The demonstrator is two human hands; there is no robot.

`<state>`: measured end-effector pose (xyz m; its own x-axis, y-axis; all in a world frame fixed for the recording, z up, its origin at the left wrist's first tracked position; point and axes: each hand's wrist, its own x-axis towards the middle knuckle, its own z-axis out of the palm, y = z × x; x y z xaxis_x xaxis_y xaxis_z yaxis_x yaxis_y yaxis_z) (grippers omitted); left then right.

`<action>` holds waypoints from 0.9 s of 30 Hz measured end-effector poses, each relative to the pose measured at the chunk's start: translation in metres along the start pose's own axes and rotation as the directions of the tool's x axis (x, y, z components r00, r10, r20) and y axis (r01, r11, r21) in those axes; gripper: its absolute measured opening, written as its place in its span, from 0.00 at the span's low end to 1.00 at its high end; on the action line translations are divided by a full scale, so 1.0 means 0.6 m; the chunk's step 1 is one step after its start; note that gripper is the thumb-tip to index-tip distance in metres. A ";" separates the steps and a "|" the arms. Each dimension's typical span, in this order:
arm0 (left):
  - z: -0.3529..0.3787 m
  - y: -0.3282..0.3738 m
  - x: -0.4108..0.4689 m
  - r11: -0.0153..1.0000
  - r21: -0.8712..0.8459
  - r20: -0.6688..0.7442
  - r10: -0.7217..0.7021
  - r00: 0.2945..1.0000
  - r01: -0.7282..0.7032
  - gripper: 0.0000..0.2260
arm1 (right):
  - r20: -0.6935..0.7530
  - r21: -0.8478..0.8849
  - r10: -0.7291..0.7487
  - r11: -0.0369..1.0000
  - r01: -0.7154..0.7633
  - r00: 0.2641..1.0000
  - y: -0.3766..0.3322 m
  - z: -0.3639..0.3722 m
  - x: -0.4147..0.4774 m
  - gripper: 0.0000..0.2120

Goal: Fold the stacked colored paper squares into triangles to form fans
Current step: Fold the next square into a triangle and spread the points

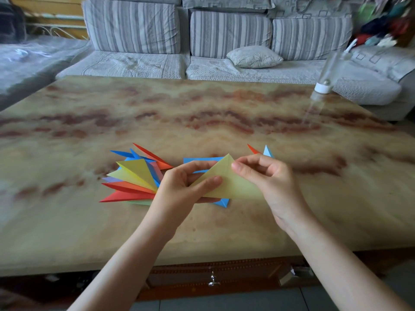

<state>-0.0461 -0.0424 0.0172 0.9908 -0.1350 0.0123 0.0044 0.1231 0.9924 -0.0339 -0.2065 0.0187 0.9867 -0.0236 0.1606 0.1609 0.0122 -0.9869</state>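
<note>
Several sharp, creased paper triangles in red, orange, yellow, blue, pink and pale green lie spread like a fan on the glossy, marble-patterned table, left of centre, their points radiating up and to the left. Just right of them, the left hand pinches the left corner of a smooth yellow-green triangle, thumb on top and fingers curled beneath. This triangle is held just above the table, between both hands. A blue sheet lies under it, one corner showing below. The right hand pinches the triangle's upper point between thumb and forefinger, the other fingers curled. Behind this hand, a red tip and a light blue tip show. Far right, a blurred clear bottle with a white cap stands on the table's edge.
</note>
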 end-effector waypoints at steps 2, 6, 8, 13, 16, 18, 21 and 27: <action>0.000 0.000 0.000 1.000 0.003 -0.005 0.000 1.000 0.000 0.09 | -0.003 0.003 0.008 1.000 -0.008 1.000 0.000 0.000 0.000 0.01; 0.000 0.001 0.000 1.000 0.010 -0.010 -0.008 1.000 0.009 0.09 | -0.007 0.002 0.008 1.000 -0.008 1.000 -0.001 0.000 0.000 0.02; 0.001 0.002 -0.001 1.000 0.009 -0.014 -0.018 1.000 0.018 0.09 | -0.007 -0.002 0.003 1.000 -0.003 1.000 -0.001 0.000 -0.001 0.02; 0.003 0.006 -0.002 0.990 0.132 0.013 -0.048 0.999 0.046 0.06 | 0.012 -0.036 -0.024 0.999 0.024 1.000 -0.001 0.000 -0.001 0.03; 0.004 0.004 -0.004 0.966 0.257 0.038 -0.051 0.998 0.039 0.07 | 0.023 -0.085 -0.049 0.995 0.050 0.999 0.000 0.000 0.000 0.03; 0.003 0.002 -0.004 0.953 0.299 0.037 -0.052 0.998 0.039 0.07 | 0.033 -0.121 -0.069 0.990 0.073 0.997 0.002 0.000 -0.001 0.03; 0.001 0.000 -0.003 0.940 0.340 0.032 -0.049 0.998 0.035 0.06 | 0.039 -0.151 -0.085 0.985 0.090 0.996 0.002 -0.002 0.000 0.04; 0.004 -0.001 -0.005 0.907 0.420 -0.024 -0.004 1.000 0.014 0.04 | 0.021 -0.130 -0.036 0.991 0.038 0.999 -0.003 0.000 0.000 0.02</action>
<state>-0.0491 -0.0443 0.0168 0.9937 -0.1115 0.0054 -0.0392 -0.3032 0.9521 -0.0343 -0.2068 0.0202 0.9806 -0.0031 0.1962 0.1944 -0.1185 -0.9737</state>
